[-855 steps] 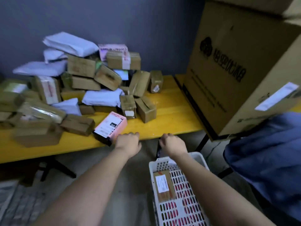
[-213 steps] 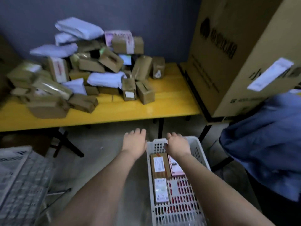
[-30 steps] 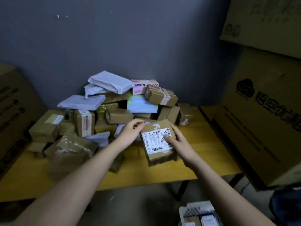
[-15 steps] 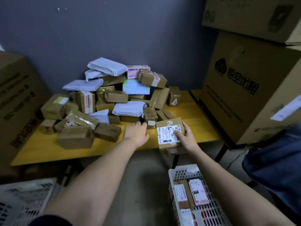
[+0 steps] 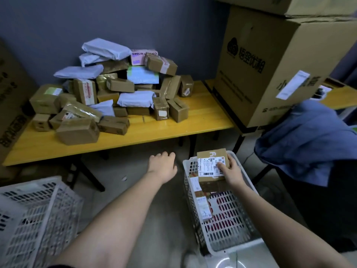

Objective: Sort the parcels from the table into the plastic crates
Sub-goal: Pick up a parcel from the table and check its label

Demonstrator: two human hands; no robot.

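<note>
Right hand grasps small cardboard parcel by right side, thumb on label, over far end of white crate. Left hand released, hovering over floor. Parcel looks stiff, light, one-hand job; taped faces maybe slick. Crate walls close, other parcels below; near half offers open room. Parcel pile on table.

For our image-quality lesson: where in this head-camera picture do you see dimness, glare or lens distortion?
Head view: room dim overall; yellow table catches a soft sheen; wide-angle lens bows the large cardboard box at the edge; shipping label on the held parcel stays fairly sharp.
</note>
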